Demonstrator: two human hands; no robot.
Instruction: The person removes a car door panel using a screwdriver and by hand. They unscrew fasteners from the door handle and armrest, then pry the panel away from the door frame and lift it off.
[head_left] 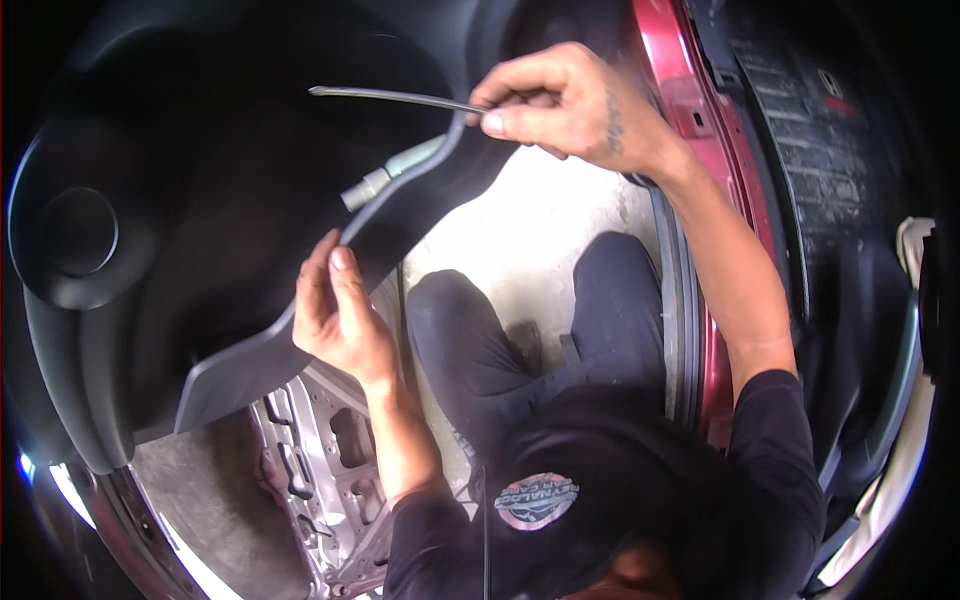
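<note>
My right hand [545,105] pinches a thin metal rod [395,97] between thumb and fingers. The rod points left and its tip looks flattened; the end inside the hand is hidden. Lower down, my left hand [345,315] grips the edge of a large black car door panel [245,370], with thumb and fingers on it. On the panel, between both hands, lies a pale greenish-grey piece [415,158] with a light cylindrical end [365,190]. The rod is above this piece and apart from it.
To the right runs the red car body edge [720,190] with a dark seal strip [682,330]. A bare metal door frame [325,460] is at lower left. My bent knees [455,310] are over the pale floor [490,225].
</note>
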